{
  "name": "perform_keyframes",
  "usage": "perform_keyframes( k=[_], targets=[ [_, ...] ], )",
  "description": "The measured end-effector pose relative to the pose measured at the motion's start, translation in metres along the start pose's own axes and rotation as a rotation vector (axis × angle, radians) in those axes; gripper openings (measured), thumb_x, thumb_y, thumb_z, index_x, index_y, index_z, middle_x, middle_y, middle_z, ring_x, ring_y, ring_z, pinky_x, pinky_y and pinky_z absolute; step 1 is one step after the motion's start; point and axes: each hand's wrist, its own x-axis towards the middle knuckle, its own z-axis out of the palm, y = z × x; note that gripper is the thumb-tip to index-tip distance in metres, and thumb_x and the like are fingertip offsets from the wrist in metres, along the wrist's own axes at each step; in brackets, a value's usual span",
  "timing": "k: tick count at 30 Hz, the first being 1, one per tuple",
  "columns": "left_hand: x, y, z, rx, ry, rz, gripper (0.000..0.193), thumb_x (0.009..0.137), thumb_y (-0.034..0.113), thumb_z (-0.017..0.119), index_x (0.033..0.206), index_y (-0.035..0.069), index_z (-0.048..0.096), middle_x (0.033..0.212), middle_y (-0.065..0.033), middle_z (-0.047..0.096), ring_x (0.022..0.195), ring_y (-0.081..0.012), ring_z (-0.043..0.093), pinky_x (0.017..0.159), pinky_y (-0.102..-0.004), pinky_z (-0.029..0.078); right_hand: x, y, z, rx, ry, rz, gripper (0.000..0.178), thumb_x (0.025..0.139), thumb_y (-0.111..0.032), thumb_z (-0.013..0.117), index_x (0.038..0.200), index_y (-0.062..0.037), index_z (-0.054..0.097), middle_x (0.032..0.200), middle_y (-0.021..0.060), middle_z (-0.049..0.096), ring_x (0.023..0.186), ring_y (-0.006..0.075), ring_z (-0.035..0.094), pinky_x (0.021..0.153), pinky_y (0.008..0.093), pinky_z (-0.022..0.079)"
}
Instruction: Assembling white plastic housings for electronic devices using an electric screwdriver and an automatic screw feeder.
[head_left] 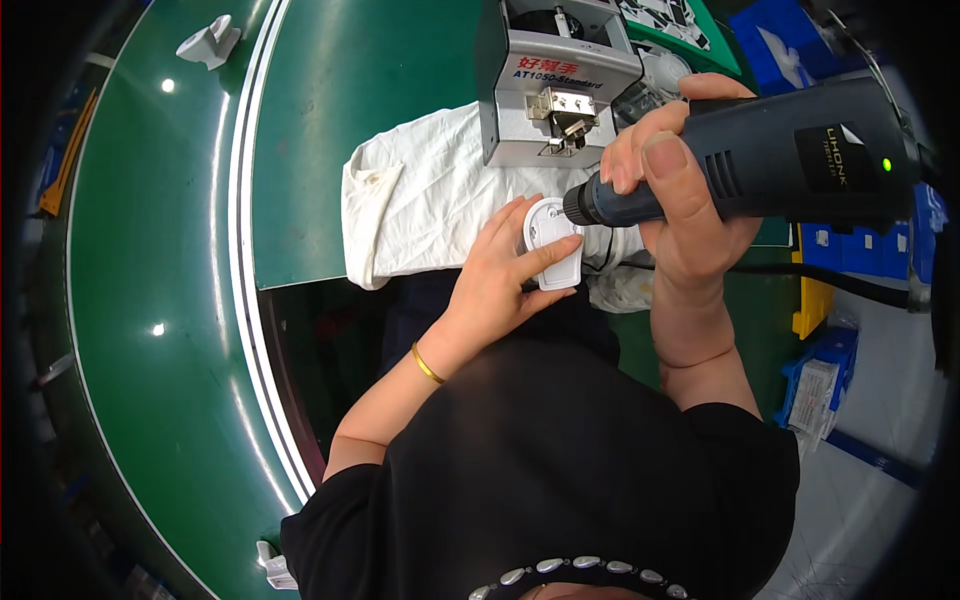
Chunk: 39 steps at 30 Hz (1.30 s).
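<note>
My left hand (492,268) grips a small white plastic housing (548,232) with a rounded top and a narrower, straight-sided lower part, its thumb lying across the face. My right hand (700,205) is wrapped round a dark electric screwdriver (770,160), which lies nearly level with a green light glowing near its rear end. The screwdriver's black nose reaches the rounded top of the housing; whether a screw sits under the tip is too small to tell. Beneath the hands, a white cloth (430,205) covers the table's near edge.
Just beyond the hands stands a grey screw feeder (545,85). A green tray (690,30) of small parts is behind it, with blue bins (860,255) at the right. On the left, a green conveyor belt (150,250) carries a white moulded piece (210,43). A black cable (830,280) runs rightward.
</note>
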Motion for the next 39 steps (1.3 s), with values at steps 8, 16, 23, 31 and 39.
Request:
perform_keyframes(
  k=[8, 16, 23, 31, 39],
  targets=[
    [0.004, 0.001, -0.002, -0.003, -0.002, -0.008, 0.062, 0.063, 0.017, 0.086, 0.123, 0.023, 0.068, 0.139, -0.0216, 0.047, 0.128, -0.0439, 0.044, 0.107, -0.0472, 0.04, 0.002, 0.009, 0.001, 0.044, 0.01, 0.021, 0.042, 0.091, -0.005, 0.059, 0.126, 0.0036, 0.037, 0.077, 0.0113, 0.057, 0.066, 0.0168, 0.056, 0.066, 0.0366, 0.05],
    [0.006, 0.003, -0.002, -0.003, -0.004, -0.02, 0.062, 0.064, 0.018, 0.086, 0.123, 0.023, 0.068, 0.138, -0.0216, 0.048, 0.128, -0.0439, 0.044, 0.107, -0.0473, 0.04, 0.001, 0.012, 0.007, 0.176, 0.114, 0.068, 0.019, 0.08, 0.006, 0.072, 0.096, 0.0016, 0.062, 0.091, 0.0073, 0.064, 0.071, 0.007, 0.057, 0.069, 0.0219, 0.046],
    [0.006, 0.005, -0.001, -0.007, -0.002, -0.025, 0.061, 0.064, 0.018, 0.085, 0.122, 0.022, 0.068, 0.137, -0.0215, 0.048, 0.127, -0.0439, 0.045, 0.106, -0.047, 0.041, 0.002, 0.012, 0.007, 0.114, 0.019, 0.076, 0.039, 0.091, -0.002, 0.055, 0.125, 0.0035, 0.037, 0.078, 0.0118, 0.057, 0.066, 0.0164, 0.055, 0.067, 0.0362, 0.05],
    [0.007, 0.005, -0.002, -0.009, -0.014, -0.04, 0.061, 0.064, 0.018, 0.085, 0.122, 0.023, 0.068, 0.138, -0.0212, 0.048, 0.127, -0.0434, 0.045, 0.106, -0.0466, 0.041, -0.001, 0.019, 0.004, 0.036, -0.028, 0.032, 0.04, 0.091, -0.003, 0.057, 0.125, 0.0032, 0.036, 0.08, 0.0123, 0.058, 0.067, 0.0167, 0.057, 0.067, 0.0366, 0.051],
    [0.006, 0.008, 0.0, 0.027, -0.008, -0.037, 0.061, 0.064, 0.017, 0.085, 0.122, 0.023, 0.068, 0.14, -0.0214, 0.046, 0.128, -0.0442, 0.044, 0.106, -0.0468, 0.041, 0.001, 0.022, -0.002, 0.164, -0.059, 0.056, 0.042, 0.09, -0.003, 0.06, 0.126, 0.0021, 0.038, 0.082, 0.0127, 0.059, 0.066, 0.0178, 0.057, 0.067, 0.0383, 0.051]
  ],
)
